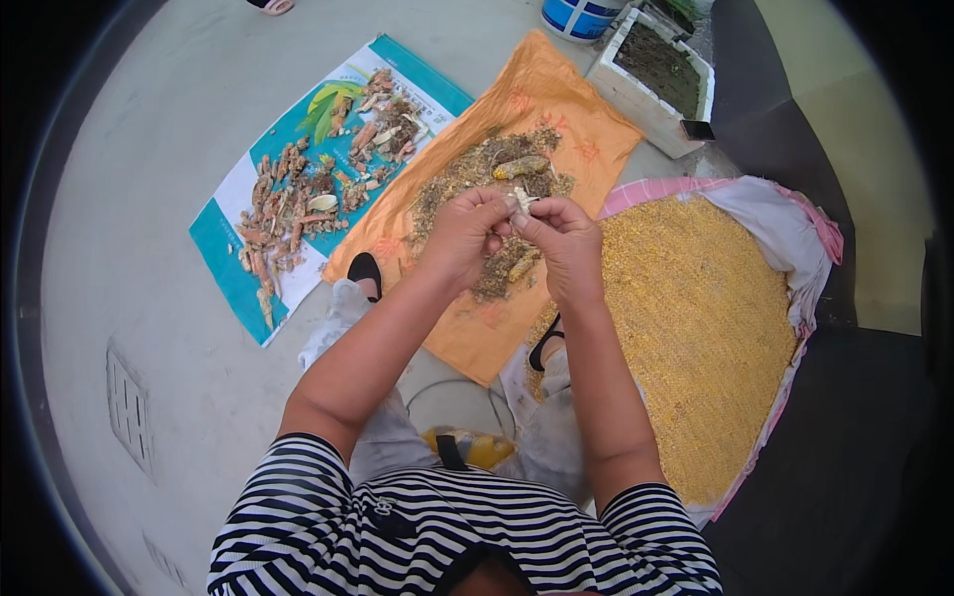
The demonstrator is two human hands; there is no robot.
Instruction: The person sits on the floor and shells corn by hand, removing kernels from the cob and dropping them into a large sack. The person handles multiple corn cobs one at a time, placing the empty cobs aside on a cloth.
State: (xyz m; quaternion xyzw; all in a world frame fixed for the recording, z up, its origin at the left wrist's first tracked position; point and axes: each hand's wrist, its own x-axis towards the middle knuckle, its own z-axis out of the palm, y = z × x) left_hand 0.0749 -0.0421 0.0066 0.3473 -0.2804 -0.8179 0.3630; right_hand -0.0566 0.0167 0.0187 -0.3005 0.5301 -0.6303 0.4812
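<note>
Between my left hand (469, 231) and my right hand (563, 235) is a small pale, ragged piece, perhaps corn husk or cob (524, 200), pinched by the fingertips of both. The hands are raised over an orange woven sack (477, 339) laid flat. On the sack lies a heap of brown debris and loose kernels (455, 175). A partly shelled corn cob (522, 167) rests on it just beyond my fingers, and another cob piece (524, 264) shows below them, between my wrists.
To the left, bare cobs and husk scraps (298, 201) lie on a teal and white sheet (227, 287). Yellow corn kernels (693, 313) cover a pink-edged cloth at right. Beyond stand a soil-filled foam box (633, 104), a dark phone-like object (697, 131) and a bucket (574, 18).
</note>
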